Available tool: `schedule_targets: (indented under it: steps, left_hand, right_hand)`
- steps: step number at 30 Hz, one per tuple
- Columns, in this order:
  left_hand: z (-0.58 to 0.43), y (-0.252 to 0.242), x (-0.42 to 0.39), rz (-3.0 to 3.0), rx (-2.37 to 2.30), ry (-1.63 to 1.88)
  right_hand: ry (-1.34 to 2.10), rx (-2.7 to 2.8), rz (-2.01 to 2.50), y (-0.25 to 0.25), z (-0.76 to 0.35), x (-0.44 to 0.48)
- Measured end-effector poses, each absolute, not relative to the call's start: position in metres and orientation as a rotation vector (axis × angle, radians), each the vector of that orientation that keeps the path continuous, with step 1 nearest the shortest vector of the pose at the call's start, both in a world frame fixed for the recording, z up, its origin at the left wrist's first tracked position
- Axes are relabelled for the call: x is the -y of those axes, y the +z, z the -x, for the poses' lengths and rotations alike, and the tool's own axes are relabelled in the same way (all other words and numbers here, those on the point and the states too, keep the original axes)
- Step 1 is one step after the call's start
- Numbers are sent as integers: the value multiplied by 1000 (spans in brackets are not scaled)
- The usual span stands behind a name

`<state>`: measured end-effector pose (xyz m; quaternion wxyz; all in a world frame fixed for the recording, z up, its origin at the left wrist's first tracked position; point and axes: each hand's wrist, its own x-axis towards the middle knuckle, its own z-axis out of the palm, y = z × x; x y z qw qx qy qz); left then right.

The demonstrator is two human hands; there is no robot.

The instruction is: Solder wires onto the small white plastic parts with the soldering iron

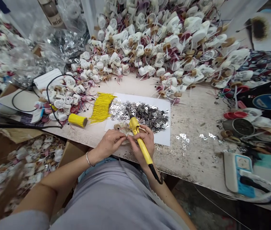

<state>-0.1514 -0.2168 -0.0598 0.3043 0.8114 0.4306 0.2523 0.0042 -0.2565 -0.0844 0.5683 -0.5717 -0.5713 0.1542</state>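
A yellow-handled soldering iron point(140, 143) slants tip-forward, just beside a small round tan-and-white component point(123, 129).

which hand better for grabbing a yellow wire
Left, probably: the left hand sits closer to the yellow wires, though pinching a small part, while the right hand grips the yellow soldering iron.

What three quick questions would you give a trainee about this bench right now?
1. Which hand holds the soldering iron?
2. True or false: the bangle is on the right wrist.
3. What is heaped on the white sheet? A: yellow wires; B: silver metal pieces; C: white plastic parts.

Key: 1. The right hand. 2. False. 3. B.
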Motion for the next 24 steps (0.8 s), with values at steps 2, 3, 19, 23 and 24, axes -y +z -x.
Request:
schedule_targets:
  steps: [2, 3, 19, 23, 24]
  left_hand:
    - [151, -55, 217, -2091, -1149, 636]
    - [150, -53, 217, -2050, -1154, 605]
    - [164, -55, 217, -2094, -1285, 304]
    - [160, -47, 206, -1983, -1265, 213]
    - [159, -46, 204, -1960, -1260, 200]
  right_hand:
    - [351, 1278, 1353, -85, -3, 258]
    - [340, 1286, 1329, -85, -2, 259]
    - [285, 1546, 1163, -67, -37, 305]
    - [448, 1634, 1169, -50, -53, 333]
    - [470, 1642, 1162, -48, -56, 338]
